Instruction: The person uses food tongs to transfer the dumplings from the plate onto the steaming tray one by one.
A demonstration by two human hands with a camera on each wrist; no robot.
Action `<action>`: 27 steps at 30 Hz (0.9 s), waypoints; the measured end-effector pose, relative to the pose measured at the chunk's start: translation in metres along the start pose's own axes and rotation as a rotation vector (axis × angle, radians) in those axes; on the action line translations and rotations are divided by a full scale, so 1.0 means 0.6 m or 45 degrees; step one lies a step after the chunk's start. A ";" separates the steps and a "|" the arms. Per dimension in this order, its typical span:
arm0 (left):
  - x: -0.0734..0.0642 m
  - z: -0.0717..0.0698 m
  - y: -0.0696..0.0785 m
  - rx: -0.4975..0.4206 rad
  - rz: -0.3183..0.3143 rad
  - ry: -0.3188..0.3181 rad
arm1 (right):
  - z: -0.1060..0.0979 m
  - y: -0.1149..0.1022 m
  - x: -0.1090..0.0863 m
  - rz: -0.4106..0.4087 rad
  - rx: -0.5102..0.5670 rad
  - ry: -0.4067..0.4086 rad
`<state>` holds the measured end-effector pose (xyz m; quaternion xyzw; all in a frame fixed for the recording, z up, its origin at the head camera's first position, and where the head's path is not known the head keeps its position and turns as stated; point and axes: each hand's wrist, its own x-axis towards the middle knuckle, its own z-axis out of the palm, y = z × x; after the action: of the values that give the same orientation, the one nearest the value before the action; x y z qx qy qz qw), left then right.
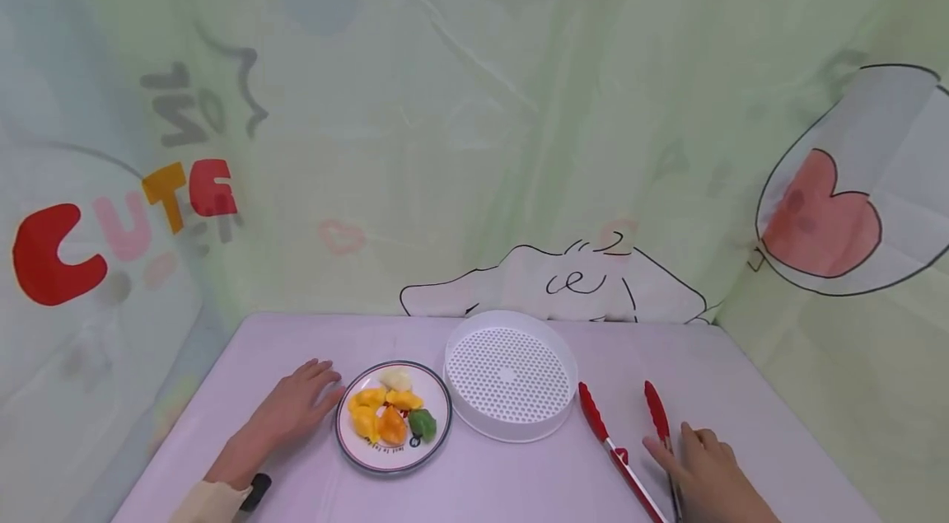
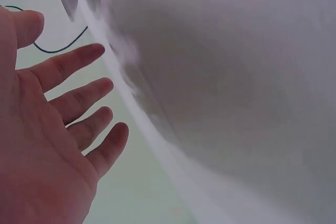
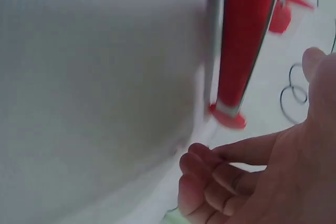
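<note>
My left hand [image 1: 292, 408] lies on the table just left of a round plate [image 1: 354, 450], its fingers straight and spread in the left wrist view, holding nothing. On the plate sit several dumplings: yellow ones [image 1: 365, 422], an orange one [image 1: 392, 427], a green one [image 1: 423, 424] and a whitish one [image 1: 396, 379]. Red-tipped tongs [image 1: 596, 416] lie spread apart at the right. My right hand [image 1: 708, 469] is beside their right arm, thumb extended across it in the head view. In the right wrist view its loosely bent fingers [image 3: 191, 192] are apart from the tongs' red handle [image 3: 244, 35].
A white round steamer tray [image 1: 511, 430] with a perforated base stands between the plate and the tongs, close to the plate's rim. The pale table [image 1: 511, 490] ends at a printed curtain [image 1: 460, 136] behind and along both sides.
</note>
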<state>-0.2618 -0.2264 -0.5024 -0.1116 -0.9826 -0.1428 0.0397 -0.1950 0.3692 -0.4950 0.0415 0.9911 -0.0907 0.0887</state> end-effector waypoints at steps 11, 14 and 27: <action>0.011 0.009 0.014 -0.048 -0.013 0.025 | 0.019 -0.048 -0.023 0.216 0.102 -0.023; 0.013 0.010 0.015 -0.048 -0.034 0.015 | 0.023 -0.055 -0.027 0.235 0.128 -0.018; 0.019 0.003 0.024 -0.146 -0.115 -0.127 | 0.001 -0.058 -0.039 0.268 0.217 0.002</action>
<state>-0.2694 -0.2099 -0.4991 -0.0764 -0.9776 -0.1948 -0.0223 -0.1756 0.3333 -0.4855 0.1526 0.9700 -0.1646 0.0933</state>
